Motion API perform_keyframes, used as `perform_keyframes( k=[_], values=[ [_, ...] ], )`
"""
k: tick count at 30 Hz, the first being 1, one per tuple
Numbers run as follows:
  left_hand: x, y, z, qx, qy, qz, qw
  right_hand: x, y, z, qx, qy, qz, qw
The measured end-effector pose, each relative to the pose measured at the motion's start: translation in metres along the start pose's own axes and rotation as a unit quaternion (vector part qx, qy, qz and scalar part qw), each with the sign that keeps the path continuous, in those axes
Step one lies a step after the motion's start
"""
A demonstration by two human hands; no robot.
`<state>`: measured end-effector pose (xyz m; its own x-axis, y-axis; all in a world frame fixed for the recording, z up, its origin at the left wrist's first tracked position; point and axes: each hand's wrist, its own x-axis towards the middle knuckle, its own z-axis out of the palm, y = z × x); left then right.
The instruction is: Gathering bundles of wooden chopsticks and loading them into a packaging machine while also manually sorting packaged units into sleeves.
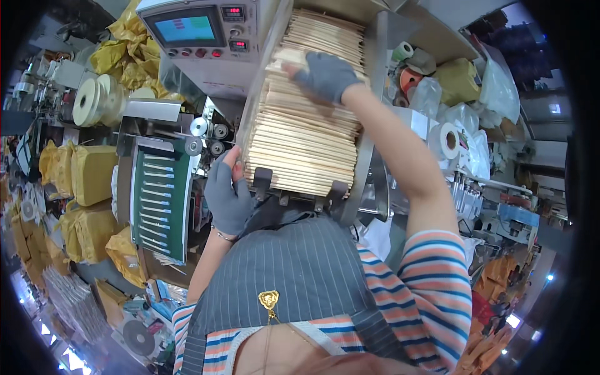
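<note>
Pale wooden sticks that look like chopsticks (300, 147) lie crosswise in a dense layer inside a long metal hopper (372, 56). My right hand (328, 78), in a grey fingerless glove, reaches over from the right and lies on the sticks in the upper part. Its fingers are stretched out and slightly blurred. My left hand (228, 194), gloved the same way, is at the hopper's lower left edge, its fingertips against the wall and its fingers apart. Two dark brackets (262, 180) stand at the hopper's near end.
Left of the hopper are metal rollers (217, 131) and a green conveyor (178, 212) carrying several slim wrapped pieces. A control panel with a screen (184, 29) stands above them. Yellow bags (94, 175) are piled at far left. On the right are a white roll (449, 140) and plastic bags (497, 81).
</note>
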<state>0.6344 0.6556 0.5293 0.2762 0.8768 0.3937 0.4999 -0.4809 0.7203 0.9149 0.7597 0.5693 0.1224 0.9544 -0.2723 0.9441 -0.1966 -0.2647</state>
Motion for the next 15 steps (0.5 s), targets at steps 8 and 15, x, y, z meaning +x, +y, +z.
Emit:
perform_keyframes(
  k=[8, 15],
  values=[
    [0.002, 0.01, -0.004, -0.022, -0.021, -0.022, 0.999, -0.108, -0.025, 0.014, -0.098, -0.048, -0.153, 0.982],
    [0.003, 0.01, -0.003, -0.004, 0.006, -0.005, 1.0, -0.094, -0.041, 0.049, -0.133, 0.01, -0.092, 0.987]
  ],
)
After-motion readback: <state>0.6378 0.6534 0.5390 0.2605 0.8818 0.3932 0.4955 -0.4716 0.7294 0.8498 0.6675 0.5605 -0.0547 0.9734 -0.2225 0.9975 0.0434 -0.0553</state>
